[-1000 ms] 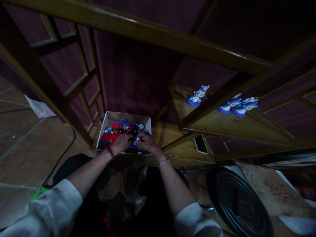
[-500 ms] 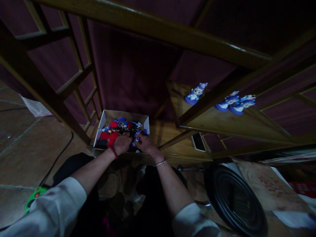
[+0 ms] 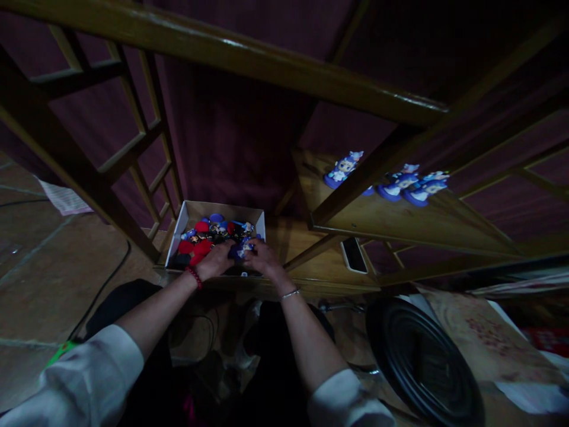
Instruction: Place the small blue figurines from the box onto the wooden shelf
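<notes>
A shallow cardboard box (image 3: 180, 228) stands low on the wooden shelf, filled with small figurines that have red, black or blue-purple bases. Above its front right part, a blue-purple figurine (image 3: 245, 247) lies sideways between my hands. My left hand (image 3: 217, 260), with a red bead bracelet at the wrist, has its fingers at the figurine's dark purple base. At the other end, my right hand (image 3: 262, 258), wearing a silver bangle, closes its fingers on the figurine. The fingertips are partly hidden and dim.
Several similar blue-purple figurines (image 3: 427, 188) stand on a raised wooden shelf (image 3: 400, 222) at the right. A phone-like white-edged dark object (image 3: 354, 255) lies on the lower board. Wooden beams (image 3: 249, 56) cross overhead. A round black stool seat (image 3: 424, 362) stands at right.
My left hand has come in to the figurine's base, which now shows between both hands. My right hand stays at the figurine. The view has shifted slightly.
</notes>
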Tool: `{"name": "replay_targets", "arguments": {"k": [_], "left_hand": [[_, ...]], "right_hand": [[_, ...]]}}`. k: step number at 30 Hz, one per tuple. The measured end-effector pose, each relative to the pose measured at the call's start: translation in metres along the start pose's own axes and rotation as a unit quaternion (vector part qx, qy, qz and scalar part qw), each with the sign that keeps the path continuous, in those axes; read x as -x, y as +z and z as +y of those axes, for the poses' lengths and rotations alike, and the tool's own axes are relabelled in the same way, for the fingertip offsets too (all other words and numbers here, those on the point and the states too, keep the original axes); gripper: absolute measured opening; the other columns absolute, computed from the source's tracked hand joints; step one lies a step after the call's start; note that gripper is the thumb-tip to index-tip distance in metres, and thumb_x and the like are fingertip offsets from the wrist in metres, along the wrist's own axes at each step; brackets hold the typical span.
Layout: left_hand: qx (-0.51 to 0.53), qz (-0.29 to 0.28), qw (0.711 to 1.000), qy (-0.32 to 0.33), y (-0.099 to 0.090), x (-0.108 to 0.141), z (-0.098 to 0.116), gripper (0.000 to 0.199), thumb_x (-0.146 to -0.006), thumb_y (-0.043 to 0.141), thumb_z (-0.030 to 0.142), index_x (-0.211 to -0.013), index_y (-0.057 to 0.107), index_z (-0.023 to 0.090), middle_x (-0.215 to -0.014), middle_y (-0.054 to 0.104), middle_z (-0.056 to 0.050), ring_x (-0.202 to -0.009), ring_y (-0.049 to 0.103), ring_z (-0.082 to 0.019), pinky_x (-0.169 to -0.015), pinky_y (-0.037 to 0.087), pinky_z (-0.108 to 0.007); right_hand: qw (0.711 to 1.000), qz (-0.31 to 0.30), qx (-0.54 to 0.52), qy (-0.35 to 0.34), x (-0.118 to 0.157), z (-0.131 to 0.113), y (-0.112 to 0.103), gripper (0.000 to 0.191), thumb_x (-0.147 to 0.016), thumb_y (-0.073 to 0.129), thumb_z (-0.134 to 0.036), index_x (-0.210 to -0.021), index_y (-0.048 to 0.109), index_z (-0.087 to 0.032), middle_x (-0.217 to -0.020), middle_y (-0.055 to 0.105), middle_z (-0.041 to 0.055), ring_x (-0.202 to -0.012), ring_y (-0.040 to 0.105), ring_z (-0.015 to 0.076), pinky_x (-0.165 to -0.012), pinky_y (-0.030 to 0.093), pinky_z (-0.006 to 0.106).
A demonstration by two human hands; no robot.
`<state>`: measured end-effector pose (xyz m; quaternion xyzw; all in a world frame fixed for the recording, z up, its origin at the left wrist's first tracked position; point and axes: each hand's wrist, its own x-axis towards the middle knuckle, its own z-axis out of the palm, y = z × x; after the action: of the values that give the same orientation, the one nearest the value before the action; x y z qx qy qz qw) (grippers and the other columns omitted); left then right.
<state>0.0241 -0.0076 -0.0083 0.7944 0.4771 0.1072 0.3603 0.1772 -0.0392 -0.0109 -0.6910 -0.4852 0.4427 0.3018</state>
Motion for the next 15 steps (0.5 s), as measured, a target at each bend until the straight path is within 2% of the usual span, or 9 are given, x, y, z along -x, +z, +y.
{"name": "replay_targets", "arguments": {"k": [4,8,11,15], "left_hand": [[0.136,-0.009,0.991,-0.011,0.0011,-0.0028,-0.0034,0.041,-0.065,0.056,0.011,-0.105,0.052,0.015,-0.099,0.063,-0.006,-0.087,0.058,-0.016,-0.074,0.043,-0.024],[0.267,-0.035,0.963,-0.009,0.0044,-0.0047,-0.0077,0.044,-0.065,0.055,0.012,-0.109,0.049,0.012,-0.1,0.062,-0.009,-0.087,0.059,-0.016,-0.075,0.044,-0.026],[0.321,-0.042,0.946,-0.017,0.0057,-0.0043,-0.0081,0.045,-0.064,0.056,0.012,-0.108,0.049,0.012,-0.101,0.062,-0.01,-0.09,0.058,-0.017,-0.079,0.044,-0.028],[0.373,-0.034,0.926,-0.047,0.0032,-0.0021,-0.0056,0.046,-0.061,0.058,0.009,-0.106,0.05,0.015,-0.096,0.063,-0.006,-0.09,0.058,-0.016,-0.08,0.043,-0.028]], "right_hand": [[0.998,-0.008,-0.053,0.029,-0.0033,-0.0002,0.0029,0.027,-0.072,0.055,-0.016,-0.098,0.054,-0.02,-0.07,0.059,-0.0027,-0.047,0.058,0.0099,-0.048,0.05,0.022],[0.995,0.002,-0.088,0.053,-0.0049,0.0002,0.0029,0.024,-0.073,0.052,-0.014,-0.097,0.052,-0.019,-0.07,0.058,-0.0032,-0.052,0.059,0.0087,-0.053,0.052,0.022],[0.992,0.008,-0.114,0.05,-0.0049,0.0007,0.003,0.021,-0.073,0.052,-0.015,-0.094,0.052,-0.019,-0.073,0.058,-0.0029,-0.055,0.06,0.0085,-0.056,0.053,0.022],[0.989,0.012,-0.141,0.054,-0.0048,0.0007,0.0029,0.021,-0.073,0.053,-0.015,-0.094,0.052,-0.019,-0.069,0.058,-0.0034,-0.054,0.06,0.0088,-0.056,0.053,0.023]]}}
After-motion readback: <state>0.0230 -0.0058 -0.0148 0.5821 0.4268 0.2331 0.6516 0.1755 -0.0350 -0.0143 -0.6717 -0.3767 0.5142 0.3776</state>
